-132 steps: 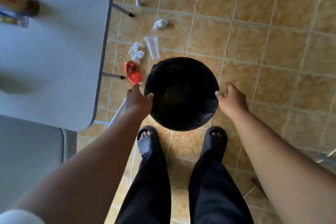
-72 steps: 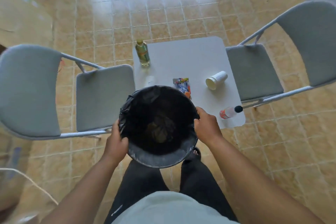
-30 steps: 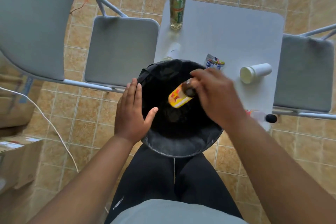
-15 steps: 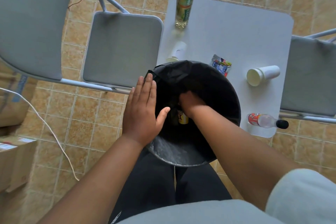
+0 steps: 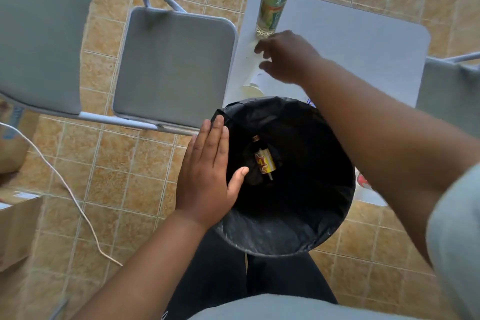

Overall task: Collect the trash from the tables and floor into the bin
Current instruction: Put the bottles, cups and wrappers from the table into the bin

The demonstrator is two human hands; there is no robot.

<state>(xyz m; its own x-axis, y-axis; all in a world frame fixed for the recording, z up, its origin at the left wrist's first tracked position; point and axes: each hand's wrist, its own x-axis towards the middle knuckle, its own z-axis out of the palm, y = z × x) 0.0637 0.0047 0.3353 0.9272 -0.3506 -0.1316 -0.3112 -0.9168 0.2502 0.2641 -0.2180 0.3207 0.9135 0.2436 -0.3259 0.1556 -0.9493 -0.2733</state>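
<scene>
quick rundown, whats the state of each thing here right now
bin: upright, open top, black liner in place
small yellow-label bottle: lying inside the bin
tall green bottle: upright on the table, cap on
paper cup: on its side on the table, by the bin's rim
left hand: flat, fingers straight, against the bin's rim
right hand: above the paper cup, fingers loose, holding nothing

Head camera looks steeply down — close over the bin [image 5: 272,236], table [image 5: 363,47] beyond.
</scene>
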